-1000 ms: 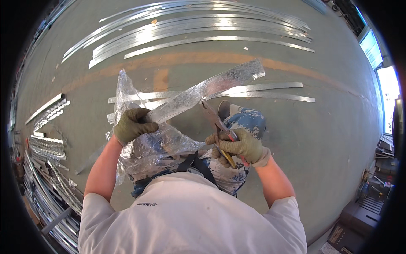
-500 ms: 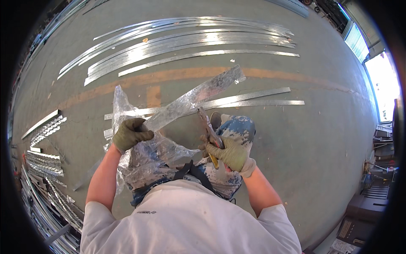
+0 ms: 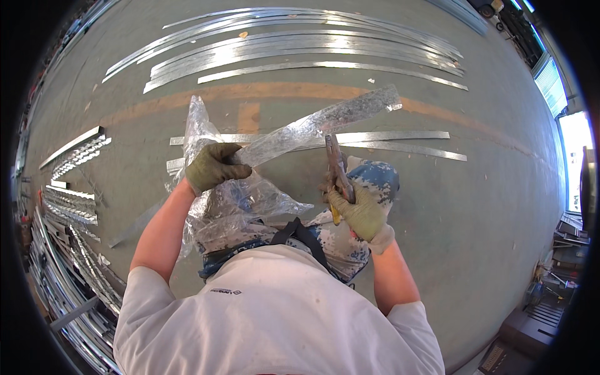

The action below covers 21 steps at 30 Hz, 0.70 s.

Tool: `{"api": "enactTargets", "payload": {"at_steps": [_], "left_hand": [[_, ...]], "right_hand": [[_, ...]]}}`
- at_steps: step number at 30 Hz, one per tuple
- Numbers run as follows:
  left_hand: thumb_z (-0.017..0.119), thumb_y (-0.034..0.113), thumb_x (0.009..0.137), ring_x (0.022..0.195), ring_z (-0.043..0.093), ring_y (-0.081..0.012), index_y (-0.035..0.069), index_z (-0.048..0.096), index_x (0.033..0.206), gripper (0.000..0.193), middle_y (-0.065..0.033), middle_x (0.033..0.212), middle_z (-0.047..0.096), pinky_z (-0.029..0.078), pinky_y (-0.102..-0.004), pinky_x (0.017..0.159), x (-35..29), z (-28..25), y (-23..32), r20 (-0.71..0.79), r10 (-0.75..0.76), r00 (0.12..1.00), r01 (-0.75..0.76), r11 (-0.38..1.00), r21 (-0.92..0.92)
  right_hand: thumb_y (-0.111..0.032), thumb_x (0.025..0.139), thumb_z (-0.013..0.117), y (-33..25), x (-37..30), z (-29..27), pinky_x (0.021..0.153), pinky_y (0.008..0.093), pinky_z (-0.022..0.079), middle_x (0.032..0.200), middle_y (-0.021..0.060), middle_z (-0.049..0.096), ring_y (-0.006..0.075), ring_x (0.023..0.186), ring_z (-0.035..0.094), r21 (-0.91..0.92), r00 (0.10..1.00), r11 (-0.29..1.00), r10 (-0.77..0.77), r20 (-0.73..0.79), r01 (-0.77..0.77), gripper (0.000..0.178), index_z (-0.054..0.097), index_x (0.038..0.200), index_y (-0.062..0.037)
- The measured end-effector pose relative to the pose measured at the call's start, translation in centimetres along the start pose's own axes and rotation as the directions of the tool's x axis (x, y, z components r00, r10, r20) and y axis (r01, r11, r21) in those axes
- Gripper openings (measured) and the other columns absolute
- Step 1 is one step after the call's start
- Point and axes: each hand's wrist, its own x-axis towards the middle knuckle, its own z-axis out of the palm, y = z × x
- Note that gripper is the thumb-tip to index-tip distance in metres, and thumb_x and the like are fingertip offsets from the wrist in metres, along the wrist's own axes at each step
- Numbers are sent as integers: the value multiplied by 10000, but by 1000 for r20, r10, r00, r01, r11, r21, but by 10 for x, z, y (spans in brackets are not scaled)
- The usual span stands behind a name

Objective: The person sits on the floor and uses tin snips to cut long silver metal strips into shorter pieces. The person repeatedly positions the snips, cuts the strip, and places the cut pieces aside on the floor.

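Note:
My left hand (image 3: pixel 215 167), in an olive work glove, is closed around the near end of a flat galvanized metal strip (image 3: pixel 325 125). From there the strip slants up to the right, raised above the floor. Crumpled clear plastic film (image 3: pixel 250 197) hangs around this hand and lies over my lap. In my gloved right hand (image 3: pixel 362 214) is a pair of tin snips (image 3: pixel 335 165) with a yellow handle. Their jaws point away from me, just below the raised strip, and appear apart from it. The glove hides part of the handles.
Two long metal strips (image 3: pixel 412 135) lie on the floor just beyond my knees. Farther off, a spread of long shiny strips (image 3: pixel 306 44) crosses the floor. Metal profiles (image 3: pixel 72 203) are stacked at the left, and dark metal equipment (image 3: pixel 525 337) stands at the lower right.
Both hands now appear slightly farther right in the view, with the strip and snips still held. The snips' jaws point more straight ahead. The floor and its strips have shifted with the head.

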Motion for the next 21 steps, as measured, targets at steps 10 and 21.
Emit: {"api": "enactTargets", "payload": {"at_steps": [10,21], "left_hand": [[999,120,889,888,728,-75,-27,767,1443,618,-17,1008,822,630,-290,811,-1,-1,5,5,-10,1000,9,999,48],[1008,110,884,820,669,-48,-14,796,1363,538,44,906,763,571,-282,737,-2,1,5,8,52,999,-52,997,-59]], "right_hand": [[-220,1117,782,-34,-1,9,721,268,495,963,-48,635,58,834,570,-255,989,962,61,-131,-93,345,718,1399,-32],[-98,1070,795,-43,-16,21,584,256,503,957,-39,646,74,708,608,228,998,972,55,18,-58,640,551,1661,-107]]}}
